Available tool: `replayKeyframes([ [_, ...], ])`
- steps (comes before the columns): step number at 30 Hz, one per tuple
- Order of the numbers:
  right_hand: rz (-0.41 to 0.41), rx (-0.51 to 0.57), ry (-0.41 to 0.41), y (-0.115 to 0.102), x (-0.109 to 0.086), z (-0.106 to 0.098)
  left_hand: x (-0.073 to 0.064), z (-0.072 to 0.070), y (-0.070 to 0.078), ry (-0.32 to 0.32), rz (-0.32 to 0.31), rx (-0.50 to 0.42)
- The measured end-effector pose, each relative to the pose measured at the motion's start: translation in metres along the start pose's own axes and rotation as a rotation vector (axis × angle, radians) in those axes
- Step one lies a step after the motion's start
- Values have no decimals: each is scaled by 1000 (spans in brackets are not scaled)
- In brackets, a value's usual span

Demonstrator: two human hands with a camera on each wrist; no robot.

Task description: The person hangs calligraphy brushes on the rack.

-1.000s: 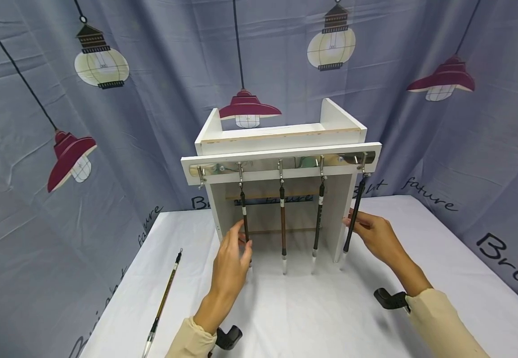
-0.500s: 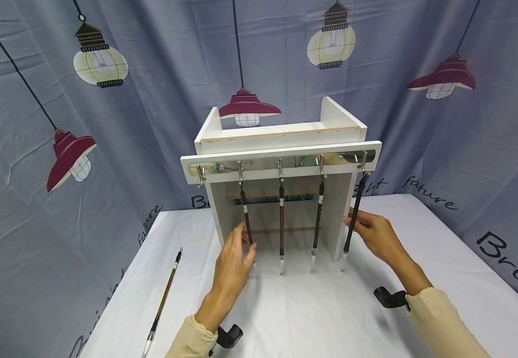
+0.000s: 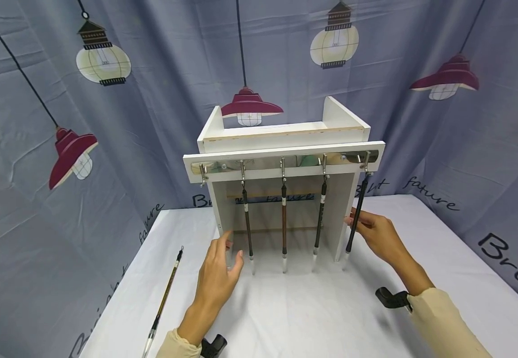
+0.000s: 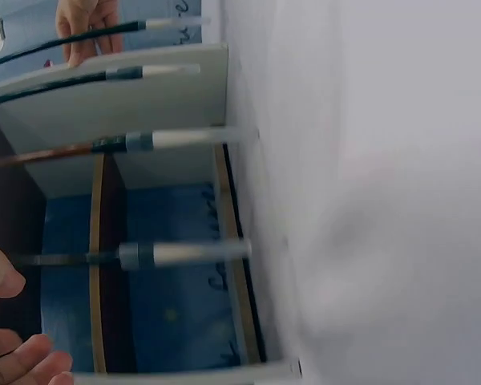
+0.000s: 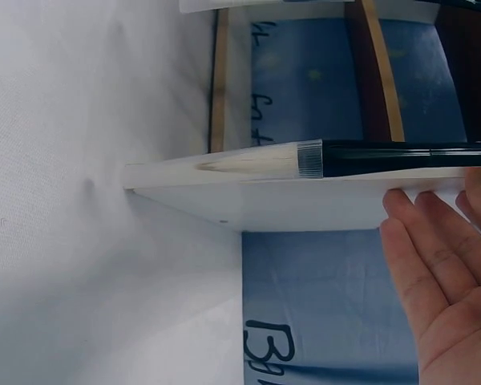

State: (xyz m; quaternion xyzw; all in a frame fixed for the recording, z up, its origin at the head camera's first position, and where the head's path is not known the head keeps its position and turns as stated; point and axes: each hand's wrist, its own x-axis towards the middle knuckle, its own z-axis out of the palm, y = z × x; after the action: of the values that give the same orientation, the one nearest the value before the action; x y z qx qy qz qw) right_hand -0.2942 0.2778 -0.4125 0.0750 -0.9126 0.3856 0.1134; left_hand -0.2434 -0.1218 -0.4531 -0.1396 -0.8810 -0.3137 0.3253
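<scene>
Several calligraphy brushes hang by their loops from metal hooks on a white rack (image 3: 285,174). My left hand (image 3: 216,271) is in front of the rack's left side panel, left of the leftmost hanging brush (image 3: 248,223) and apart from it, fingers spread. In the left wrist view this brush (image 4: 184,254) points its pale capped tip toward the table. My right hand (image 3: 377,233) is behind the rightmost brush (image 3: 357,214), with straight fingers (image 5: 433,265) against the rack's right side panel (image 5: 305,204). The leftmost hook (image 3: 202,174) holds nothing.
Another brush (image 3: 165,293) lies on the white-covered table (image 3: 285,318), left of my left hand. A patterned grey-blue curtain (image 3: 160,99) hangs behind and beside the table. Black wrist mounts (image 3: 393,298) stick out by my sleeves.
My left hand has let go of the leftmost hanging brush and drawn back to the left and down. That brush now hangs free; my right hand stays at the panel.
</scene>
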Motion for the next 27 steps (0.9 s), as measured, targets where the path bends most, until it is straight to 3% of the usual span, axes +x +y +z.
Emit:
replayKeyframes([
  [5,-12,5,0,0,1,0,-3,-21,-23,27,-29,51],
  [8,-8,2,2,0,1,0,-3,-33,-38,-6,-73,96],
  [15,0,1,6,1,0,0,-9,-56,-72,-143,-131,208],
  [27,-8,2,10,0,-1,0,-32,-85,-110,-448,-248,296],
])
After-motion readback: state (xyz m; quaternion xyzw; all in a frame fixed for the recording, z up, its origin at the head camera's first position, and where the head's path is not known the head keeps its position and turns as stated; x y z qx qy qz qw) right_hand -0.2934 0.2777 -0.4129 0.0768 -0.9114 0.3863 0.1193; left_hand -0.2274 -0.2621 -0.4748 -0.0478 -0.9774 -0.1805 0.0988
